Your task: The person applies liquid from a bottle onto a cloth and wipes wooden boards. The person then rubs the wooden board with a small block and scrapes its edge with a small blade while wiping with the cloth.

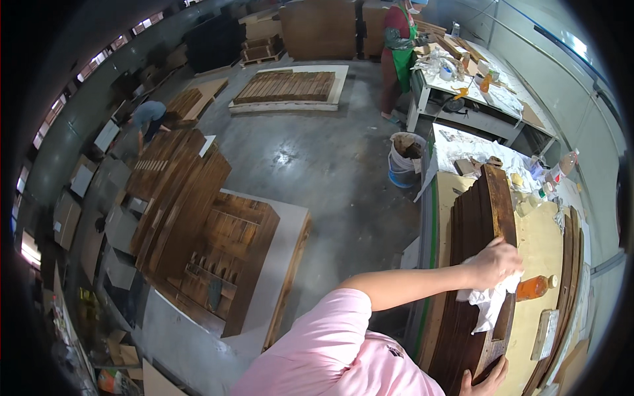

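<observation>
My left hand (495, 264) is closed around a crumpled white cloth (489, 310), which it presses on the top of a dark brown wooden board (498, 198). This board is the outermost of several long pieces standing on edge side by side on the workbench. At the near end, my right hand (485, 381) grips the board, thumb on one side and fingers on the other; part of this hand is cut off by the lower edge. Beside the cloth lies an orange bottle (531, 288) with a pale cap. Nearer to me is a whitish rectangular block (545, 334).
Thin dark strips (566, 277) lie along the bench's right side. Bottles (563, 165) and rags crowd its far end. A bucket (404, 158) stands on the floor nearby. Stacked brown panels (188, 204) are at left. One person works at a farther table (522, 99); another bends at far left.
</observation>
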`<state>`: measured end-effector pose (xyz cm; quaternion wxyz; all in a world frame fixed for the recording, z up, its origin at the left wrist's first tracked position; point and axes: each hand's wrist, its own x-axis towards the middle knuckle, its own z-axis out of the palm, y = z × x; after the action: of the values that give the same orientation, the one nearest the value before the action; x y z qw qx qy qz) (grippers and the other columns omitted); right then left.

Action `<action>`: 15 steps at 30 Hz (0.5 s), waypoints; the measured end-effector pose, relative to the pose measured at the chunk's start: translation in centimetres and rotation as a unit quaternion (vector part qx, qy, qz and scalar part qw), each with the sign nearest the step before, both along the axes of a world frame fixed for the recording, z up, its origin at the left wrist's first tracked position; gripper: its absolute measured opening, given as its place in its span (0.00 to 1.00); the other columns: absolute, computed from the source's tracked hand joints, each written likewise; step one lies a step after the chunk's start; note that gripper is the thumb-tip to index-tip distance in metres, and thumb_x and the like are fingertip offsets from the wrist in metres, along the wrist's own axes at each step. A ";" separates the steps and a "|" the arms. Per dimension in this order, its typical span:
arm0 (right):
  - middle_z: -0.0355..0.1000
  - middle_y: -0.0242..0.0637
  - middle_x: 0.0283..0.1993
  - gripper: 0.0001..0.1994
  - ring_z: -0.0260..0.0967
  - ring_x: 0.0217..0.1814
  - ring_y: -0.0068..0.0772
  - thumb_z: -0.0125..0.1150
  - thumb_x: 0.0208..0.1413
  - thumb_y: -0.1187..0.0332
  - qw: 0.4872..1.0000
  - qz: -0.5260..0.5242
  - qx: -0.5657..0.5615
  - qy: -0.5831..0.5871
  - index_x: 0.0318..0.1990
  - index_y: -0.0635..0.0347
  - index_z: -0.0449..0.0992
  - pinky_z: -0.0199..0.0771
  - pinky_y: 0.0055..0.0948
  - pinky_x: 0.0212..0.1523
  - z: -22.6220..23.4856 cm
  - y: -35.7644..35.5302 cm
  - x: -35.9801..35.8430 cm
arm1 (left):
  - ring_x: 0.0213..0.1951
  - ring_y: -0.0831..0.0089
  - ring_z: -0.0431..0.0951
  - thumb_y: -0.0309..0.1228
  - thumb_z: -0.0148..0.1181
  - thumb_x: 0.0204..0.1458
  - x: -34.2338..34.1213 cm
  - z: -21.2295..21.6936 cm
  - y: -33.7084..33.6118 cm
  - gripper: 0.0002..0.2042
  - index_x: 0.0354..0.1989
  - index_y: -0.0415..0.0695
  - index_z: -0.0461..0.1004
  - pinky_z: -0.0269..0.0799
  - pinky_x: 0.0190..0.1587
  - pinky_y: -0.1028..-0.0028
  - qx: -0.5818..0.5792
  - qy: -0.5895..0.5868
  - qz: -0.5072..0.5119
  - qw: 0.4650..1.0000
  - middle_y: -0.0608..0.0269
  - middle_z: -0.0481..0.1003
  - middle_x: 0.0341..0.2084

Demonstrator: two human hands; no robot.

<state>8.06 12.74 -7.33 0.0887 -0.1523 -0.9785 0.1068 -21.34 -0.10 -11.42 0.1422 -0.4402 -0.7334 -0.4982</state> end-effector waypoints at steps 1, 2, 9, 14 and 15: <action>0.56 0.65 0.73 0.47 0.53 0.75 0.69 0.74 0.54 0.48 1.000 0.005 0.003 0.005 0.74 0.65 0.58 0.54 0.60 0.74 -0.1 0.1 0.1 | 0.62 0.56 0.73 0.31 0.68 0.51 0.0 -0.7 -0.1 0.11 0.43 0.46 0.83 0.45 0.74 0.36 -0.066 -0.011 -0.052 0.996 0.57 0.77 0.50; 0.56 0.65 0.73 0.47 0.53 0.75 0.69 0.73 0.54 0.46 1.000 0.007 0.005 0.008 0.74 0.65 0.58 0.55 0.60 0.73 -0.2 0.2 0.2 | 0.62 0.56 0.73 0.34 0.70 0.49 0.1 -1.4 -0.3 0.12 0.42 0.46 0.83 0.46 0.74 0.36 -0.006 0.037 -0.048 0.998 0.57 0.78 0.50; 0.62 0.63 0.69 0.46 0.58 0.71 0.69 0.71 0.55 0.42 0.999 0.026 0.032 0.021 0.72 0.63 0.61 0.60 0.60 0.70 -0.2 0.4 -0.2 | 0.59 0.58 0.76 0.39 0.75 0.41 -0.2 -3.7 0.3 0.15 0.35 0.44 0.81 0.52 0.73 0.39 0.071 0.130 -0.034 0.988 0.58 0.79 0.45; 0.57 0.62 0.72 0.48 0.55 0.75 0.66 0.72 0.44 0.61 0.999 -0.011 -0.018 0.043 0.73 0.70 0.58 0.54 0.54 0.75 0.2 -1.0 -0.3 | 0.49 0.61 0.79 0.29 0.69 0.40 -0.4 -3.7 -0.3 0.08 0.30 0.45 0.79 0.69 0.62 0.46 0.063 0.106 -0.043 0.991 0.61 0.79 0.38; 0.58 0.60 0.72 0.51 0.55 0.74 0.64 0.76 0.38 0.62 0.998 -0.041 -0.041 0.020 0.72 0.70 0.58 0.55 0.52 0.75 0.3 -1.5 -0.3 | 0.47 0.60 0.80 0.28 0.68 0.42 -0.6 -3.5 -0.9 0.07 0.30 0.45 0.79 0.71 0.60 0.50 0.068 0.118 -0.046 0.990 0.61 0.79 0.37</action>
<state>7.75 11.23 -6.98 0.1065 -0.1940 -0.9642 0.1464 -21.95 -0.96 -14.90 0.2344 -0.5189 -0.6545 -0.4974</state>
